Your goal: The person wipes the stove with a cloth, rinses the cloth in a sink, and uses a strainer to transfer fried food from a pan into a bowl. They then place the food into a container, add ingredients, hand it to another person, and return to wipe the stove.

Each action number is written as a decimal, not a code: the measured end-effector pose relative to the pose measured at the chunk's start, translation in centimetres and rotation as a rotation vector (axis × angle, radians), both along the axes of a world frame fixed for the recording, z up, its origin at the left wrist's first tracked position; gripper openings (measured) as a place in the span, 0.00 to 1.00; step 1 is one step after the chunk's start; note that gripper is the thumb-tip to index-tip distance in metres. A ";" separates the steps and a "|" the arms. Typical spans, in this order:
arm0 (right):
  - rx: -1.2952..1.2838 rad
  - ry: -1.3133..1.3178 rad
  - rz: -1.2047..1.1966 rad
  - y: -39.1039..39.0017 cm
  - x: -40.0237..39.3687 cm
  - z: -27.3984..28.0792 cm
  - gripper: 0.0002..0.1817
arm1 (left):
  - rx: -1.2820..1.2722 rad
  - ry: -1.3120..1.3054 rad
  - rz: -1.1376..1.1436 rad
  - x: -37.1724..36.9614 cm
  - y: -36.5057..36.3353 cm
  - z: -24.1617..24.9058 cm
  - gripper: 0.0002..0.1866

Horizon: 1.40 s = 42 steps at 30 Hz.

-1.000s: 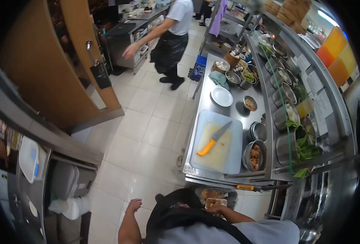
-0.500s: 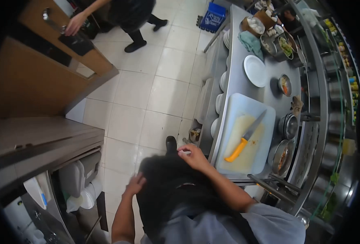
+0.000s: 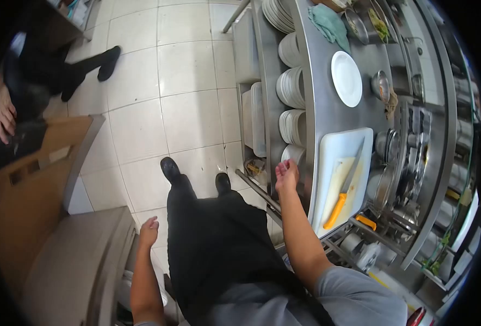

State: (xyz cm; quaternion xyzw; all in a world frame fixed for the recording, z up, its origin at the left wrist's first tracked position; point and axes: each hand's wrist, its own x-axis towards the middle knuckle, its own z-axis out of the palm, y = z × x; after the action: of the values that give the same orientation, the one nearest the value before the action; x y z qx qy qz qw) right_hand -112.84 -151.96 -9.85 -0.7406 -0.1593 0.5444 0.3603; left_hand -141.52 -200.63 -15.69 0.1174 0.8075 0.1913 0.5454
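My left hand (image 3: 149, 232) hangs at my left side, loosely curled with fingers partly apart, holding nothing visible. My right hand (image 3: 287, 176) is raised beside the counter's front edge, near a stack of white plates (image 3: 292, 155) on the shelf below. Its fingers are bent and slightly apart, with nothing seen in them. To its right, on the steel counter, lies a white cutting board (image 3: 327, 163). A knife with a yellow handle (image 3: 335, 211) rests on the board, blade pointing away from me.
A white plate (image 3: 346, 79), a green cloth (image 3: 329, 26) and metal bowls (image 3: 380, 86) stand along the counter (image 3: 319, 117). A wooden door (image 3: 33, 201) stands at left, with another person's hand (image 3: 2, 114) near it. Tiled floor (image 3: 188, 65) lies ahead.
My view has turned, and the door and other person sit further left. My right hand is now nearer the plate shelf. My left hand has come away from my apron.
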 end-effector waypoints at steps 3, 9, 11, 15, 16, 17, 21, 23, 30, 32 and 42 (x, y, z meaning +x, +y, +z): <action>0.136 -0.256 -0.094 3.4 -2.4 -1.1 0.13 | 0.091 0.071 -0.004 -6.3 4.5 0.2 0.20; -0.373 -1.116 0.854 6.4 -0.9 -4.2 0.26 | 0.124 0.121 -0.298 -15.9 8.9 0.2 0.19; 0.213 -1.388 0.761 4.4 3.3 -14.1 0.21 | 0.110 0.101 -0.307 -17.3 10.5 1.7 0.18; 0.125 -1.394 0.706 3.5 0.8 -6.7 0.20 | 0.064 -0.049 -0.207 -19.0 12.3 3.1 0.17; 0.125 -1.393 0.684 3.6 0.6 -5.7 0.20 | 0.027 -0.077 -0.240 -19.2 13.2 3.2 0.17; 0.126 -1.389 0.665 3.7 0.5 -4.8 0.20 | -0.016 -0.098 -0.262 -19.2 14.2 4.0 0.17; 0.190 -1.309 0.592 2.4 -0.8 -2.1 0.19 | 0.158 -0.103 -0.541 -18.5 22.0 6.0 0.18; 0.255 -1.218 0.562 1.3 -2.2 -0.6 0.17 | 0.217 0.043 -0.779 -16.2 29.3 9.0 0.18; 0.732 -0.812 0.525 -3.7 -5.5 6.7 0.08 | 0.609 -0.115 -0.745 -6.3 44.8 11.4 0.21; 0.753 -0.786 0.572 -6.2 -7.0 7.4 0.09 | 0.537 -0.194 -0.710 -4.0 45.5 15.1 0.22; 0.847 -0.672 0.757 -13.5 -8.3 21.7 0.14 | 0.676 -0.103 -0.746 -1.0 43.4 24.1 0.15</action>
State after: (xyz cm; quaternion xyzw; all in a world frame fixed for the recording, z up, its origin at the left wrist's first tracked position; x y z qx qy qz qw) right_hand -121.18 -165.50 11.83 -0.5570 -0.7130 0.2630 0.3350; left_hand -142.52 -157.20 8.43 0.5584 0.5754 0.2399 0.5474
